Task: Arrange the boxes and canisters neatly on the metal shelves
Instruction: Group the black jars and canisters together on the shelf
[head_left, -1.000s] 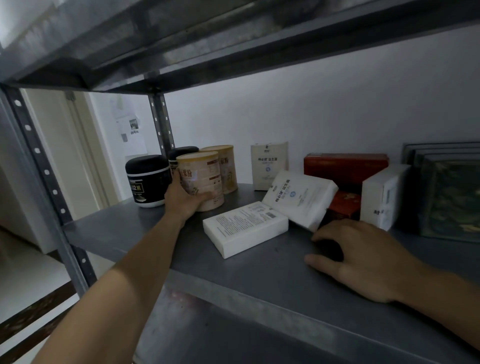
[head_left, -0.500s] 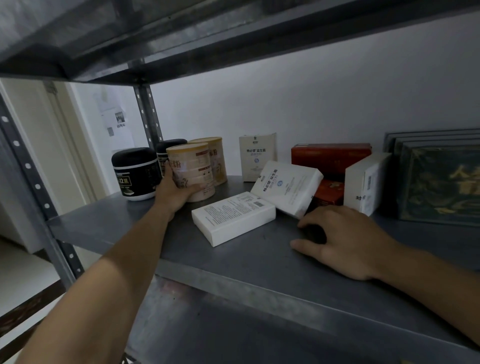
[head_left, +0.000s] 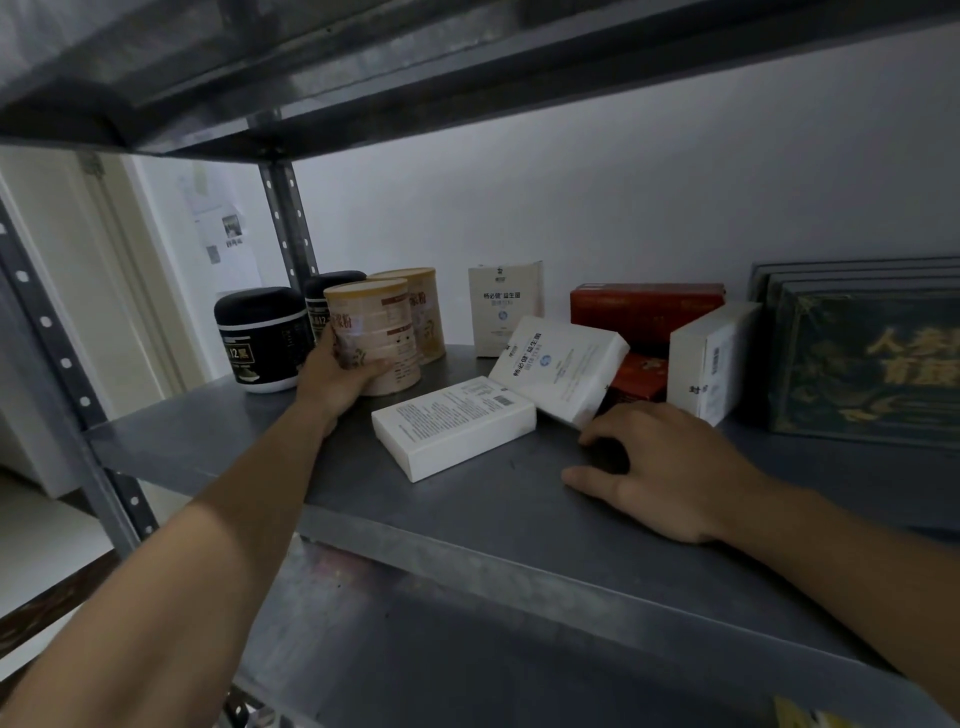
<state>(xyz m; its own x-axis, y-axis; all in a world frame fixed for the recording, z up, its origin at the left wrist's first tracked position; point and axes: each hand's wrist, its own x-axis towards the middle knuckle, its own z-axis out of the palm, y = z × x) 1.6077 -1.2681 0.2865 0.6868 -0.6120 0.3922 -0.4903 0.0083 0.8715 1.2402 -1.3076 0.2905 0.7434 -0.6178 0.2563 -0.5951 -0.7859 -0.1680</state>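
Canister: beige canister (head_left: 376, 332) stands upright, far left on the shelf (head_left: 234, 441).
Left hand (head_left: 337, 376): we grip the canister's side.
Right hand (head_left: 670, 467): we rest it relaxed on the shelf, holding nothing.

Left hand (head_left: 337, 382) is wrapped round the front beige can (head_left: 376, 338), which stands upright on the metal shelf (head_left: 467, 525), just beside a black jar (head_left: 260, 338). Right hand (head_left: 670, 467) rests palm-down on the shelf holding nothing, fingertips right by the low corner of the tilted white box (head_left: 558, 369). That one leans on a small red box (head_left: 641, 371). Another white box (head_left: 452, 426) lies flat beside it.
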